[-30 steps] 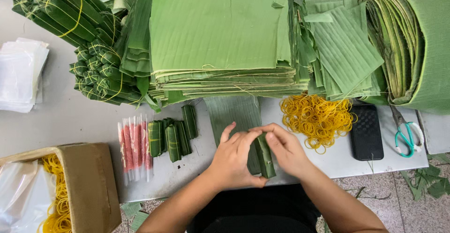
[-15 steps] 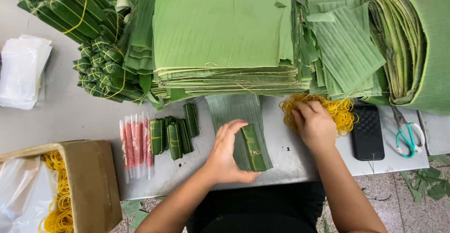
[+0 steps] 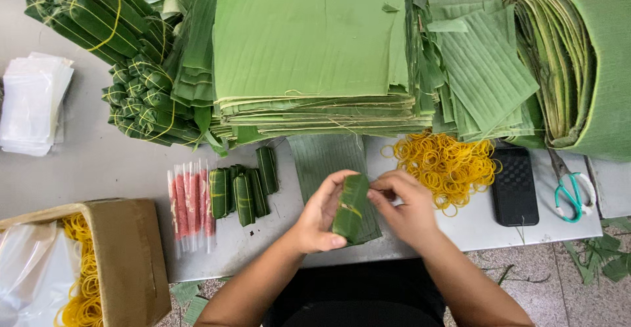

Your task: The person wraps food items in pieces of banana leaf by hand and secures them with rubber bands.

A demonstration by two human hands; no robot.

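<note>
My left hand (image 3: 320,214) grips a small roll wrapped in green banana leaf (image 3: 350,207), held upright just above the table edge. My right hand (image 3: 406,207) touches the roll's right side, fingers pinched on a yellow rubber band that crosses the leaf. Beneath both hands lies a flat strip of banana leaf (image 3: 325,158). A loose heap of yellow rubber bands (image 3: 444,163) sits just right of my right hand.
Several finished leaf rolls (image 3: 244,191) and pink sticks in clear wrappers (image 3: 188,203) lie to the left. Stacked cut leaves (image 3: 312,44) and bundled rolls (image 3: 112,44) fill the back. A black phone (image 3: 514,186), green-handled scissors (image 3: 572,191), a cardboard box (image 3: 125,255) and white bags (image 3: 31,103) surround them.
My right hand went to the rubber band heap and came back to the roll with a band. My left hand lifted the roll off the leaf strip and stood it up.
</note>
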